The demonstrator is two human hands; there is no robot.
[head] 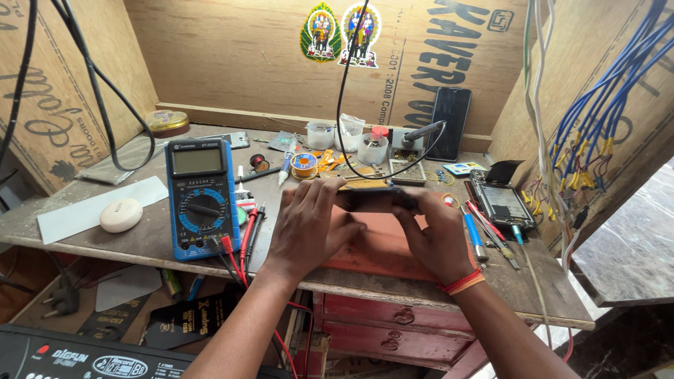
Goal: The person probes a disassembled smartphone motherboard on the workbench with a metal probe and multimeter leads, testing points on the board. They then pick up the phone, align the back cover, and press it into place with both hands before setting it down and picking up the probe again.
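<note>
A worn wooden workbench (105, 242) fills the scene, boxed in by plywood walls, with bundles of blue wires (604, 84) hanging down the right-hand wall. On the bench, in front of the person, lies an orange-red mat (375, 249), and above it both hands grip a slim black phone (375, 200). The phone's long axis runs left to right across the view, roughly parallel to the bench's front edge, and it is held on edge so that only its narrow dark side shows; which end is the top cannot be told. The left hand (309, 224) wraps over the phone's left end with fingers curled on top, and the right hand (439, 235), with an orange-red thread band at the wrist, clasps the right end in the same narrow grip. Left of the hands stands a blue multimeter (201, 198) with red and black probe leads trailing off its lower edge. Farther left rests a white oval case (121, 215) on a sheet of paper. Right of the hands lies an opened phone (500, 203) with its insides bare, beside a few thin tools (484, 228).
</note>
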